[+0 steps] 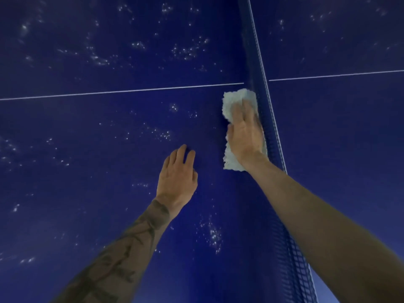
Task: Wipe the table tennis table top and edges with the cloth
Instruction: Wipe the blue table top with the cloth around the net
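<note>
Now right hand presses cloth by net, fingers flat; left hand rests loose-fingered on table.

- A spot for playing table tennis; nothing of the room around it shows.
- A dark blue worktop fills the view, with a thin white line painted across it.
- A blue mesh net with a white top band divides it.

The left forearm bears dark tattoo linework up to the wrist; the right forearm is bare.
</note>
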